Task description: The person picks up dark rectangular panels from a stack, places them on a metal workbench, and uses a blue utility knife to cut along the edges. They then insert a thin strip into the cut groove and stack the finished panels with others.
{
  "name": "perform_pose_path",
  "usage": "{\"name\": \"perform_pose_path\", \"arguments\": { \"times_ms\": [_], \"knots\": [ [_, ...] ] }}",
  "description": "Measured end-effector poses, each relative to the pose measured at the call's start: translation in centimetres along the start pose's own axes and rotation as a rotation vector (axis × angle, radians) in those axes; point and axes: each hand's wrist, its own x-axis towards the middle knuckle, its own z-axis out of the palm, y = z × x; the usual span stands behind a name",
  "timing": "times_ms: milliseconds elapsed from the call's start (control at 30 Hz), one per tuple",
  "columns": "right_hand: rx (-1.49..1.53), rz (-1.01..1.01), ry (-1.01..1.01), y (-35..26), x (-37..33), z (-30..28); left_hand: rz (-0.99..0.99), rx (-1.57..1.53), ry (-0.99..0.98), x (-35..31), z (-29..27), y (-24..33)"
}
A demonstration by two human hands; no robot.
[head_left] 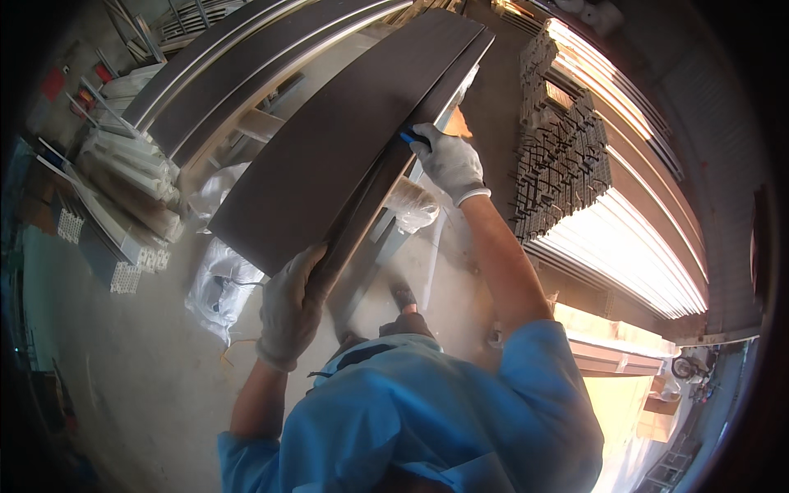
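A long dark brown panel [329, 140] stretches away from me across a support. Along its right side runs a narrow dark edge strip [362, 205], partly apart from the flat face. My left hand [292, 308], in a pale work glove, grips the near end of this strip, its fingers curled round the edge and partly hidden. Farther along the same edge is my gloved right hand [450, 162], closed on a small blue tool [408, 136]. Only the tool's blue end shows, touching or close to the strip; its kind is hidden by the hand.
More long dark panels [238, 62] lie to the left, beside bundled profiles [123, 222]. Wrapped plastic [222, 283] hangs under the panel's near end. At the right stands a tall stack of hollow profiles [567, 156], with a pale board [616, 411] nearer me.
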Motion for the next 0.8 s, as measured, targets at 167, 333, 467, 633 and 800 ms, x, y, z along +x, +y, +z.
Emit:
{"name": "perform_pose_path", "arguments": {
  "times_ms": [167,333,467,633,800],
  "knots": [
    [-0.066,0.089,-0.038,-1.0,-0.1,-0.3,-0.503,-0.599,-0.152,-2.6,0.0,0.6],
    [-0.144,0.164,-0.060,-1.8,0.1,-0.1,-0.542,-0.330,0.105,-5.1,-2.8,-1.8],
    [-0.150,0.168,-0.039,-2.0,0.0,0.0,-0.658,-0.456,0.072,-5.5,-3.8,-3.1],
    [-0.181,0.163,-0.026,-2.2,0.1,0.1,-0.674,-0.622,0.089,-5.2,-3.6,-3.3],
    [-0.202,0.162,-0.009,-3.1,-0.2,0.2,-0.679,-0.808,-0.087,-4.7,-4.0,-4.6]
  ]
}}
